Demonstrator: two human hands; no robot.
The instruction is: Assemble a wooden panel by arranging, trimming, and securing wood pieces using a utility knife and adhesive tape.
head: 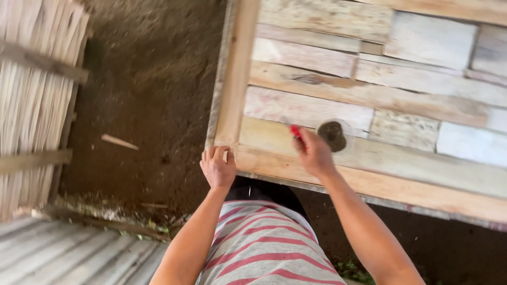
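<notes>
A wooden panel [317, 111] made of pale planks in a frame lies in front of me. My left hand [217, 167] rests with curled fingers on the panel's near left corner. My right hand [314, 153] is closed on a small red tool [296, 132] and holds it over the planks near the front rail. A dark round spot [332, 135] on the wood sits just right of that hand. Blur hides the tool's shape.
Bare brown dirt ground [153, 95] spreads to the left, with a small wood chip [119, 141] on it. A slatted bamboo wall [31, 100] stands at far left. Grey boards [68, 258] lie at bottom left.
</notes>
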